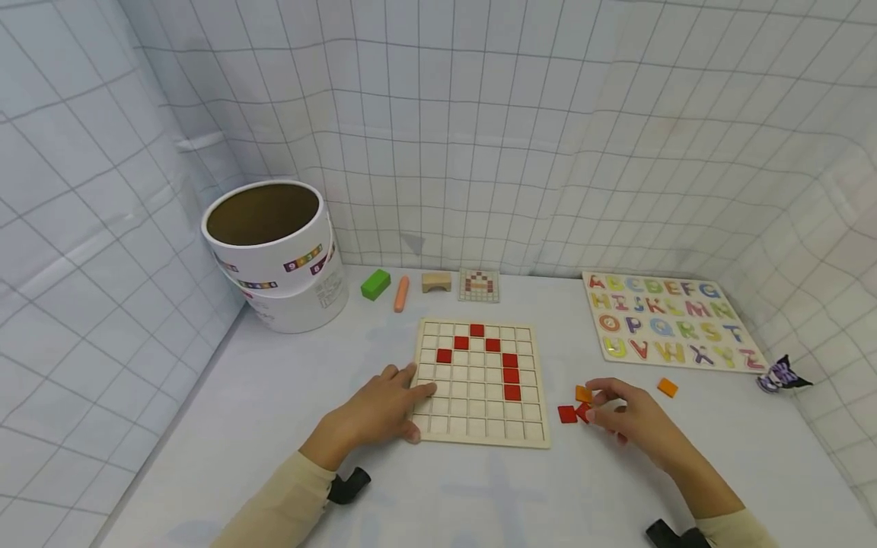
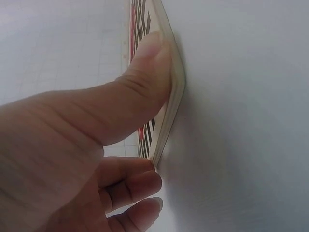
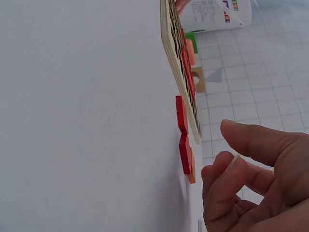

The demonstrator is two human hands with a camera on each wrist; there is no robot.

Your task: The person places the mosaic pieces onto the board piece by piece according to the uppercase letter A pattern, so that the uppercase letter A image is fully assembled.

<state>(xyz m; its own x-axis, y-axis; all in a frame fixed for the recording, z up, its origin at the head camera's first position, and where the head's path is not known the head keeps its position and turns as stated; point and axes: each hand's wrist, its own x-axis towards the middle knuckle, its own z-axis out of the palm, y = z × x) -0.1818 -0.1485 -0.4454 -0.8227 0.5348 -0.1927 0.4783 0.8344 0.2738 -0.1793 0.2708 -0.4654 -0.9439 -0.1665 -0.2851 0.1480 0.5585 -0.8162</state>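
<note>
A square wooden grid board lies flat, with several red tiles set in its cells. My left hand holds its near-left corner. In the left wrist view the thumb lies over the board's edge, while curled fingers meet another edge. Right of the board, my right hand hovers beside two loose red tiles and an orange tile. The right wrist view shows a gap between thumb and fingers, apart from the red tiles.
Another orange tile lies farther right, below an alphabet board. A purple butterfly-like figure is at the right. Behind the grid board are a pattern card, wooden arch, orange stick and green block. A white bucket stands left.
</note>
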